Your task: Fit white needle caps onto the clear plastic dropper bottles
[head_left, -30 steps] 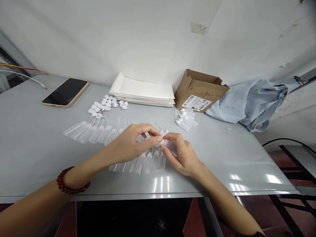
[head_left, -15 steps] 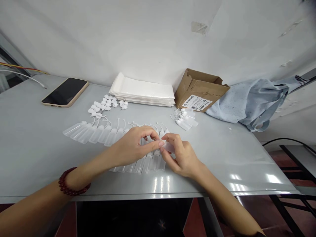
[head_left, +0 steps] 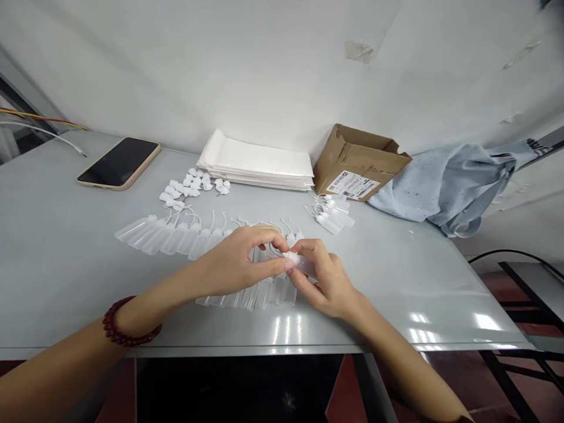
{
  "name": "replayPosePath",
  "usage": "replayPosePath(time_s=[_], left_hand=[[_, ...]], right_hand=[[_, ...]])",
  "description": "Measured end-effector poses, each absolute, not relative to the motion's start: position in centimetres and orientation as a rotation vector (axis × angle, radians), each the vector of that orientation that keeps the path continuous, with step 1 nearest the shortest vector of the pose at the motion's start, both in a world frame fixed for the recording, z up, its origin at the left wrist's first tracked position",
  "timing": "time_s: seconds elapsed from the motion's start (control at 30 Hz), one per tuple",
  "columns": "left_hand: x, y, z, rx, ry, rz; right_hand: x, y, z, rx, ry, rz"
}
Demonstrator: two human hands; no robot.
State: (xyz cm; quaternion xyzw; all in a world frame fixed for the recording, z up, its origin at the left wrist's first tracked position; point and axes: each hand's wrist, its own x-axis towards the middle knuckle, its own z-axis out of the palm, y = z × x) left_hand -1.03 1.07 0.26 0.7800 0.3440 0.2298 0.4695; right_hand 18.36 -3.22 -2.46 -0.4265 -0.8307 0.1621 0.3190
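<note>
My right hand (head_left: 326,277) pinches a small translucent tube (head_left: 306,267) whose white cap end points left. The fingertips of my left hand (head_left: 249,258) are closed on that white cap (head_left: 291,257), touching the right fingertips. Under and around both hands lie two rows of clear tubes with thin white loops; the left part of the upper row (head_left: 154,236) and the lower row (head_left: 251,295) show, while the hands cover the middle. Several white bow-shaped pieces (head_left: 187,183) rest behind the upper row. A small group of tubes (head_left: 332,216) sits in front of the box.
On the grey table (head_left: 396,282) stand a phone (head_left: 120,163) at the back left, a stack of white envelopes (head_left: 259,161) by the wall and an open cardboard box (head_left: 356,164). A light blue cloth (head_left: 436,185) lies at the right. Cables enter at the far left.
The white cap between my fingertips now shows more clearly, and the held tube has shifted slightly right. My hands have otherwise barely moved; the camera view has shifted slightly.
</note>
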Motion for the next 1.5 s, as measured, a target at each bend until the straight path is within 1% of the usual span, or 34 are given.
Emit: replayPosePath(time_s=[0.13,0.23,0.57,0.77,0.83,0.93,1.13,1.23,1.33,1.5], left_hand=[[-0.8,0.9,0.7,1.864,0.877,0.510],[-0.7,0.8,0.8,1.846,0.890,0.494],[-0.9,0.8,-0.2,1.962,0.824,0.616],[-0.8,0.7,-0.2,1.977,0.789,0.674],[-0.7,0.6,0.1,1.956,0.821,0.659],[-0.6,0.5,0.5,1.901,0.917,0.599],[-0.5,0.5,0.8,1.890,0.996,0.529],[-0.5,0.6,0.8,1.908,0.978,0.501],[-0.5,0.6,0.7,1.910,0.951,0.492],[-0.5,0.7,0.4,1.909,0.943,0.536]], right_hand=[[18.3,-3.1,-2.6,-1.079,-2.215,0.248],[18.2,-3.2,-2.8,-1.067,-2.237,0.228],[18.3,-3.2,-2.7,-1.173,-2.208,0.442],[18.3,-3.4,-2.0,-1.205,-2.114,0.723],[18.3,-3.3,-1.9,-1.210,-2.102,0.769],[18.3,-3.3,-2.1,-1.214,-2.141,0.651],[18.2,-3.0,-3.1,-1.135,-2.256,0.139],[18.2,-3.1,-3.3,-1.109,-2.269,0.030],[18.2,-3.1,-3.1,-1.131,-2.265,0.148],[18.4,-3.3,-2.3,-1.170,-2.210,0.621]])
